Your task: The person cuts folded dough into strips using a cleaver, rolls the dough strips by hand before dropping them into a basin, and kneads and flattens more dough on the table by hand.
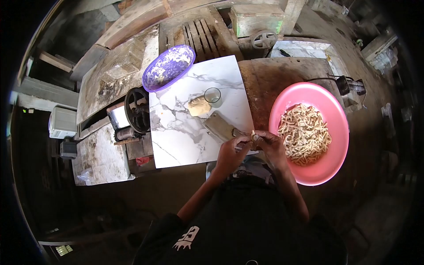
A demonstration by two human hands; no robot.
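Observation:
My left hand [235, 152] and my right hand [271, 146] meet at the near right corner of a white marble-patterned board [176, 145]. Both have their fingers closed around a small pale piece of dough [253, 133], mostly hidden by the fingertips. Just beyond them a cleaver [219, 126] lies flat on the board, its handle toward my hands. Past the blade sit a pale lump of dough [199, 107] and a clear drinking glass [212, 95]. To the right of my right hand, a pink basin [338, 132] holds a heap of small dough twists [304, 134].
A purple basin [191, 55] with pale, crumbly residue rests at the board's far left corner. On the left stands a machine with a dark handwheel [136, 110]. Another wheel [264, 39] is at the back. A coiled spring-like part [354, 85] lies beyond the pink basin.

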